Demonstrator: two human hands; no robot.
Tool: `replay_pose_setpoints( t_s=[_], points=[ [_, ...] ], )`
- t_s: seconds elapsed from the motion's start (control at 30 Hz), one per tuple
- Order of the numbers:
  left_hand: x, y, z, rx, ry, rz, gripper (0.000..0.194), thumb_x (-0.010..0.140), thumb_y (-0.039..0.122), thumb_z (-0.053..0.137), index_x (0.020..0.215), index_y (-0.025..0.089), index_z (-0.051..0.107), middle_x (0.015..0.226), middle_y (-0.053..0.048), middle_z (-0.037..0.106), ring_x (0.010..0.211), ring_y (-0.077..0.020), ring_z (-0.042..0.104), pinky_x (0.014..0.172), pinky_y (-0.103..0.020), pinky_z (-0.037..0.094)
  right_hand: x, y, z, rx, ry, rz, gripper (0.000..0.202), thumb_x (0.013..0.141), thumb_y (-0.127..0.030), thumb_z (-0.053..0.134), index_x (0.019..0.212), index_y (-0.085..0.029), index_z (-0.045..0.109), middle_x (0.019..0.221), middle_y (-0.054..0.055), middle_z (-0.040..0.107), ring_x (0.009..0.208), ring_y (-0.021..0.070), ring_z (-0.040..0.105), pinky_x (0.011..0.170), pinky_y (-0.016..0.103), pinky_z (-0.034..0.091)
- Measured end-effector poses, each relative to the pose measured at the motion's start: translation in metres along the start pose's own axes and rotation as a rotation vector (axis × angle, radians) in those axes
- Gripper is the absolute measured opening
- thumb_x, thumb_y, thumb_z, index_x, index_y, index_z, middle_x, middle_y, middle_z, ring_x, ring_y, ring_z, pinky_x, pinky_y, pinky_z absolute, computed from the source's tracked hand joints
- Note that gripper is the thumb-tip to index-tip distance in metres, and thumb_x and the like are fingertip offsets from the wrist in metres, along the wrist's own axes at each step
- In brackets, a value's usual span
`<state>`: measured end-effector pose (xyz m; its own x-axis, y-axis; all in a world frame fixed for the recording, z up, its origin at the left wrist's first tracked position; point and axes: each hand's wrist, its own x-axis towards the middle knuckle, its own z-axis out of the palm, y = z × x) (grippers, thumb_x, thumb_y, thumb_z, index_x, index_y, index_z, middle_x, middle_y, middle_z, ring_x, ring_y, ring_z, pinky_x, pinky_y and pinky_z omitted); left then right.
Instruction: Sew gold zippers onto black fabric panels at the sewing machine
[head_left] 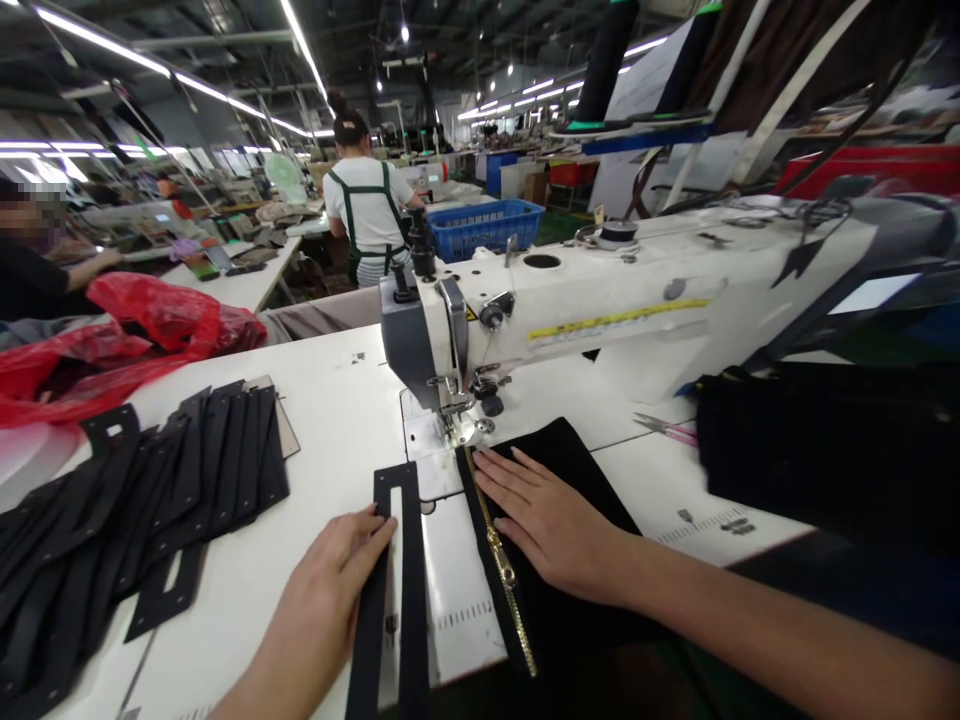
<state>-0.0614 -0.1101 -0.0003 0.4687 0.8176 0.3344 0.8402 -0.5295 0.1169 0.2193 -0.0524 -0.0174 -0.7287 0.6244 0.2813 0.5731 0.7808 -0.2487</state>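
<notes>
My left hand [341, 560] pinches the left edge of a long black frame-shaped strip [412, 600] with a slot down its middle. My right hand [551, 520] lies flat, fingers stretched, on a black fabric piece [555, 440]. Along that fabric's left side runs a gold-toothed zipper [495, 545] with its slider partway down. The zipper's far end lies close to the presser foot [457, 425] of a white sewing machine [600, 300]. Between the strip and the fabric, a band of white table shows.
Many black slotted strips [217, 460] are piled on the left, beside a red plastic bag [165, 320]. Pink-handled thread snips [667, 428] and stacked black fabric [825, 440] lie on the right. Beyond the machine are a blue basket [487, 225] and a person in a green apron [367, 200].
</notes>
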Motion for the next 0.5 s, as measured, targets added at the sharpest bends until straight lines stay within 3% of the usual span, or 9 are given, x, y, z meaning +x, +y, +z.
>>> replay_pose_setpoints(
  t_s=[0.1,0.23,0.37,0.5],
  points=[
    [0.012,0.005,0.003,-0.045,0.077,-0.036,0.039,0.09,0.017,0.033,0.124,0.025,0.051,0.115,-0.005,0.059,0.101,-0.018,0.059,0.087,-0.03,0.051,-0.004,-0.004,0.003,0.02,0.078,0.045,0.047,0.09,-0.021,0.037,0.131,0.001,0.039,0.14,0.019,0.033,0.133,0.0244,0.023,0.107,0.045,0.029],
    [0.042,0.035,0.009,-0.008,0.21,0.146,0.039,0.09,0.012,0.034,0.127,0.015,0.047,0.125,-0.011,0.054,0.114,-0.0199,0.053,0.094,-0.033,0.047,-0.004,-0.004,0.004,0.018,0.083,0.026,0.044,0.089,-0.02,0.038,0.127,0.002,0.045,0.136,0.02,0.039,0.131,0.0272,0.027,0.107,0.047,0.029],
    [0.066,0.06,0.031,0.141,0.139,0.192,0.033,0.088,0.007,0.032,0.111,0.006,0.057,0.112,-0.017,0.062,0.106,-0.0234,0.058,0.088,-0.036,0.052,-0.003,-0.002,0.003,0.074,0.08,0.012,0.048,0.085,-0.012,0.037,0.131,0.0,0.04,0.137,0.02,0.038,0.131,0.0247,0.028,0.108,0.046,0.027],
    [0.068,0.06,0.046,0.206,0.126,0.244,0.034,0.091,0.01,0.03,0.108,0.005,0.058,0.114,-0.019,0.06,0.107,-0.0257,0.058,0.088,-0.04,0.052,-0.003,-0.001,0.004,0.075,0.101,0.019,0.052,0.083,-0.01,0.038,0.134,-0.001,0.035,0.139,0.02,0.034,0.132,0.0247,0.025,0.108,0.046,0.028]
  ],
)
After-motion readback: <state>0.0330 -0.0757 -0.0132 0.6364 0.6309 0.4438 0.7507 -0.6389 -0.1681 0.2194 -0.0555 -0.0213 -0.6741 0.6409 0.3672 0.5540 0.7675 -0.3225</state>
